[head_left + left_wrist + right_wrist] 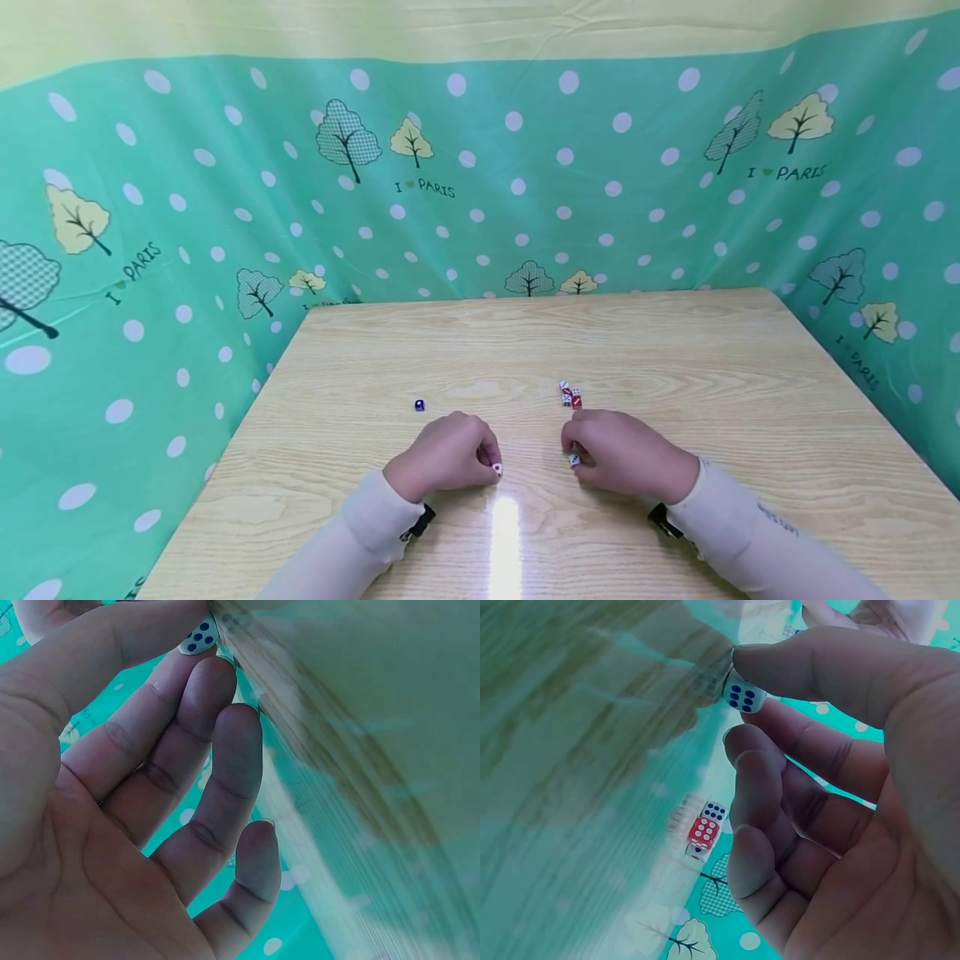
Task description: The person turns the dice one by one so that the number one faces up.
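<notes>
My left hand (448, 454) pinches a white die (497, 469) between thumb and fingertips, low over the wooden table. Five dark pips show on that die's face (199, 637) in the left wrist view. Another white die (574, 459) is pinched by my right hand (628, 452), and the right wrist view has its six-pip face (744, 696) turned to the camera. Just beyond the right knuckles stands a small cluster of dice, with a red die (577, 402) and a white die (564, 386) among them. Farther left, a blue die (420, 406) sits alone beyond my left hand.
The light wooden table (360, 350) reaches back to a green dotted curtain (517, 158) printed with trees, which also hangs along both sides. A bright light reflection (506, 542) lies on the tabletop between my forearms.
</notes>
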A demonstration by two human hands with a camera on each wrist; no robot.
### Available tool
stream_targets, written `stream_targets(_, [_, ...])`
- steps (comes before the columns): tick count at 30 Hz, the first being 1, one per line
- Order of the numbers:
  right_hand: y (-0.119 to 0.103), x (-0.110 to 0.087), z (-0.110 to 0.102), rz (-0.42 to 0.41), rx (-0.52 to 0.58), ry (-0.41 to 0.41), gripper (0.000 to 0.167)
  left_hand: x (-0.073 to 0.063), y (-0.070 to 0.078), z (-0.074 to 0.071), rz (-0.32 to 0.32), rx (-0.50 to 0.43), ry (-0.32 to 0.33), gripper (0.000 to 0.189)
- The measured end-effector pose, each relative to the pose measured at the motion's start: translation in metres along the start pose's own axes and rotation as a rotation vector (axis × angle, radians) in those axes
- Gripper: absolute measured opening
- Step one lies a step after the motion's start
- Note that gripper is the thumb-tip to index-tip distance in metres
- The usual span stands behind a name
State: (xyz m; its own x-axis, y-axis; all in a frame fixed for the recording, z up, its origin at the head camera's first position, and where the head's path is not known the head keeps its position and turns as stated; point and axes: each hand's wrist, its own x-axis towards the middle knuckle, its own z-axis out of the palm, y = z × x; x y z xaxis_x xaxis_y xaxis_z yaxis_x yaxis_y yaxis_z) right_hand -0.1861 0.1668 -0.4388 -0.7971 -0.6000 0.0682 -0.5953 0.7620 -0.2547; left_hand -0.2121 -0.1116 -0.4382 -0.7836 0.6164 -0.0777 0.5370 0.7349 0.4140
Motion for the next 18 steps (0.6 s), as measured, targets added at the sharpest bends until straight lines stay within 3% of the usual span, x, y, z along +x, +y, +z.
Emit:
stream_targets(11, [0.0021,0.0008,0.0001,-0.013,0.021,-0.023,0.012,-0.0004,0.0005,-0.0001,-0.001,-0.006,0.003,0.014])
stream_targets(18, [0.0065,0.0008,-0.0026,-0.028,0.157,-0.022,0.015,0.0001,-0.002,0.0011,-0.003,-0.008,0.001,0.011])
